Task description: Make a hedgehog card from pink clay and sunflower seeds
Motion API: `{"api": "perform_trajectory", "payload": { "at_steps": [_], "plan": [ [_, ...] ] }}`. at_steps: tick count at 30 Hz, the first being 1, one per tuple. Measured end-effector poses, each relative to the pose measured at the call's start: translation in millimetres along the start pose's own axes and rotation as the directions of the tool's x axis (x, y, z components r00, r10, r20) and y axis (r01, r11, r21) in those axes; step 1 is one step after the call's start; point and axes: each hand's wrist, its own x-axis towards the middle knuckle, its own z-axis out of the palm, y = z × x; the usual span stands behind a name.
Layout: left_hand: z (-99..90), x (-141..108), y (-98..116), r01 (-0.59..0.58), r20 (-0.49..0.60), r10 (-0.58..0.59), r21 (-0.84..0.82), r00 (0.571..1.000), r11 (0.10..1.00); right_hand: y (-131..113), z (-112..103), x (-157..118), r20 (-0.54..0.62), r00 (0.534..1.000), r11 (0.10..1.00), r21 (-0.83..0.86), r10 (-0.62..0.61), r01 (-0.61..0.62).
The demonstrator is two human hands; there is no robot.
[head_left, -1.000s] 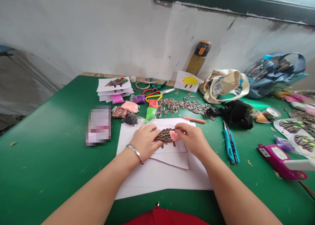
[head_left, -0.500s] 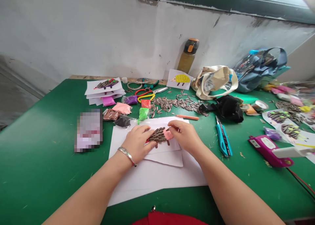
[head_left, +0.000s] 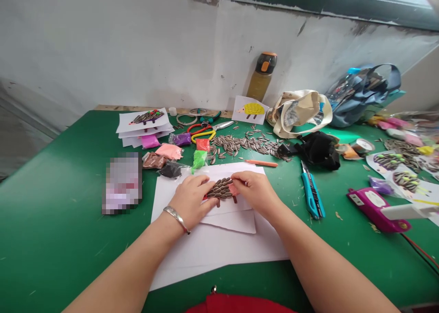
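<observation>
Head camera: left hand, fingers flat and open, presses a white paper card beside a brown sunflower-seed hedgehog at 12 o'clock. Right hand curls its fingertips against pink clay; any grip is impossible to tell. Blue-handled utility knife lies at 2 o'clock.

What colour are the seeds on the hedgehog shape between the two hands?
The seeds are dark brown; they show best in the head view.
</observation>
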Motion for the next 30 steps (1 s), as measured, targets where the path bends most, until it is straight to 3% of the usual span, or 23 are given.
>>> {"api": "perform_trajectory", "payload": {
  "at_steps": [10,21,30],
  "plan": [
    [1.5,-0.7,-0.9,0.012,-0.001,-0.012,-0.006,1.0,1.0,-1.8,-3.1,0.4,0.024,0.998,0.993,-0.106,-0.053,0.055],
    [2.7,-1.5,-1.1,0.006,-0.025,-0.006,-0.023,1.0,1.0,-5.6,-3.6,-0.6,0.061,0.997,0.992,-0.115,-0.051,0.058],
    [3.0,-1.1,-1.7,-0.006,-0.034,0.005,-0.02,0.999,1.0,0.0,2.7,-1.8,-0.015,0.998,0.997,-0.044,0.059,-0.06]
  ]
}}
